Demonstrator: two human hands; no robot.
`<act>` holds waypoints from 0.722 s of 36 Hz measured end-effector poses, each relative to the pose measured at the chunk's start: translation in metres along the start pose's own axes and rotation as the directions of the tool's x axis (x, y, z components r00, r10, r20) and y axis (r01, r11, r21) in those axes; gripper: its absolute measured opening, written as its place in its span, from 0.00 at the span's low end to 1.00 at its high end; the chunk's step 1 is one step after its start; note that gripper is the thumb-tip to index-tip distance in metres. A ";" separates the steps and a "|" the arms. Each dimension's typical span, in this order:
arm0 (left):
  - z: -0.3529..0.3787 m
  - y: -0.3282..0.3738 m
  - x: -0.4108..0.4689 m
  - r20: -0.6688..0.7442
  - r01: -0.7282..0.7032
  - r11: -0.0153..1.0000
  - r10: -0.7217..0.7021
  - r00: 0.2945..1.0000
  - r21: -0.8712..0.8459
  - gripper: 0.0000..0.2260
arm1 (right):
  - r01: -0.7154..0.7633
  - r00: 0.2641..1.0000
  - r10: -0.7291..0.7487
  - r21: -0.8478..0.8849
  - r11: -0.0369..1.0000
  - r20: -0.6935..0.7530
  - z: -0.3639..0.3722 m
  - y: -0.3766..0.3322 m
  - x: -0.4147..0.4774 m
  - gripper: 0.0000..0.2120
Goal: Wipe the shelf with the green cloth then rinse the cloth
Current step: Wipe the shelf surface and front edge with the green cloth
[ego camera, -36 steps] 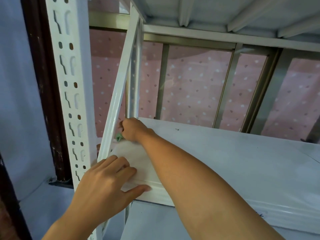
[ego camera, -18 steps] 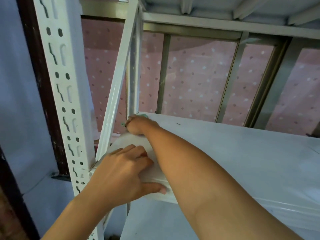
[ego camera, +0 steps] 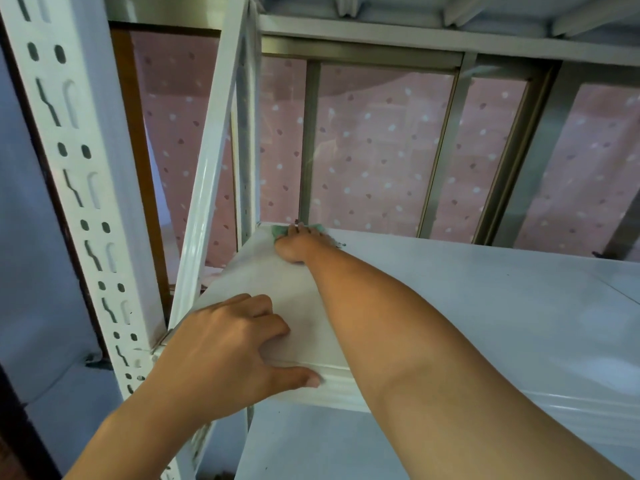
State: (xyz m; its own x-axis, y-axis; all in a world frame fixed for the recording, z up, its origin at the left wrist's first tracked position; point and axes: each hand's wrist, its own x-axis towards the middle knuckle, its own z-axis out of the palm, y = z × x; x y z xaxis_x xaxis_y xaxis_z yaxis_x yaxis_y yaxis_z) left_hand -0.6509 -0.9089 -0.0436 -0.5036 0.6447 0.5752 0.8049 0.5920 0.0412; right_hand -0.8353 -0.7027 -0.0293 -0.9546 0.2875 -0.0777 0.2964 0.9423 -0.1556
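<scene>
Inventory: wiping in progress, head view

Right hand point(ego camera: 298, 242): reaches to the back-left corner of the white metal shelf board point(ego camera: 485, 306). Its fingers curl down over a small green cloth point(ego camera: 280, 231) and press it against the board top. The cloth shows as a green edge on either side of the hand, with the rest hidden beneath. The forearm crosses the board diagonally from the front right.

Left hand point(ego camera: 225, 344): at the front-left corner of the board. Four fingers are bent with their tips on the top face and the thumb is stretched along the front lip, so the hand grips the board's edge.

Dark specks point(ego camera: 341, 244): a few on the board top, just right of the right hand.

White perforated steel upright point(ego camera: 114, 202): at the board's front-left corner, with rows of slots and round holes.

White diagonal brace point(ego camera: 211, 161): rises from the front-left corner, leaning toward the back along the board's left side.

Second white upright point(ego camera: 247, 133): at the board's back-left corner.

Pale ribbed underside of upper shelf point(ego camera: 415, 8): above the board.

Grey-white lower panel point(ego camera: 329, 445): below the board.

Dull metal window frame point(ego camera: 438, 150): behind the board's back edge.

Pink fabric with white and dark dots point(ego camera: 381, 143): behind the frame.

Brown wooden strip point(ego camera: 138, 150): left of the board, behind the perforated upright.

Pale blue wall point(ego camera: 34, 271): left of the board.
</scene>
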 end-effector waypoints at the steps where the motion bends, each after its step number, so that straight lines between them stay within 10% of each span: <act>1: -0.001 0.000 0.000 0.010 -0.007 1.000 0.007 1.000 0.004 0.30 | 0.000 1.000 0.000 0.002 1.000 0.001 -0.001 0.004 0.001 0.32; 26: 0.034 0.117 0.057 0.005 -0.292 0.946 0.296 0.955 -0.142 0.15 | -0.117 0.991 0.121 0.069 0.991 -0.061 -0.022 0.156 -0.017 0.37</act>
State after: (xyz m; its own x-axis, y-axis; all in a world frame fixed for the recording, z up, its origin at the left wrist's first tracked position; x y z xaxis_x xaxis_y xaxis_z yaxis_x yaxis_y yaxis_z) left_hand -0.5966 -0.7865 -0.0338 -0.2442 0.7934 0.5576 0.9530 0.3027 -0.0133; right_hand -0.7733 -0.5565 -0.0307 -0.9118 0.4092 -0.0352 0.4069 0.8884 -0.2126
